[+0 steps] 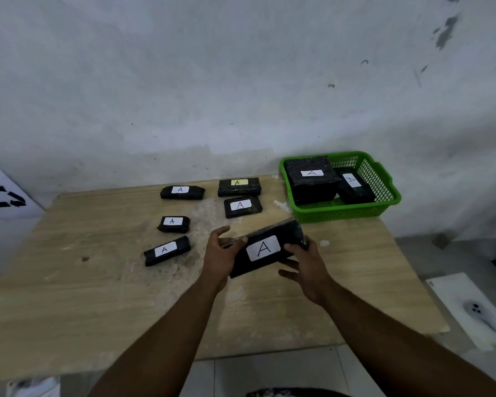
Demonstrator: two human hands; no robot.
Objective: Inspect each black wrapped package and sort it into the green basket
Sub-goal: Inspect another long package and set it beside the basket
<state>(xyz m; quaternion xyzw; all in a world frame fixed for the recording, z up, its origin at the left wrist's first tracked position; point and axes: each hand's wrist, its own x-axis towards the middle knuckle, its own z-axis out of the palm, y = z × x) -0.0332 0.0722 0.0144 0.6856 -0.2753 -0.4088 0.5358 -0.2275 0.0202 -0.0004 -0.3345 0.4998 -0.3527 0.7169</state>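
Both hands hold one black wrapped package above the worktop.

Head view: the held package, white label marked A facing up, tilts with its far end raised toward 1 o'clock. The left hand grasps its near-left end, thumb on top; the right hand grips its right end, fingers curled over the edge. The green basket sits at 1 o'clock on the far right corner, holding two labelled packages. Five more packages lie on the pale wooden worktop from 10 to 12 o'clock. Behind is a scuffed white wall; a recycling-marked bin stands at 9 o'clock.
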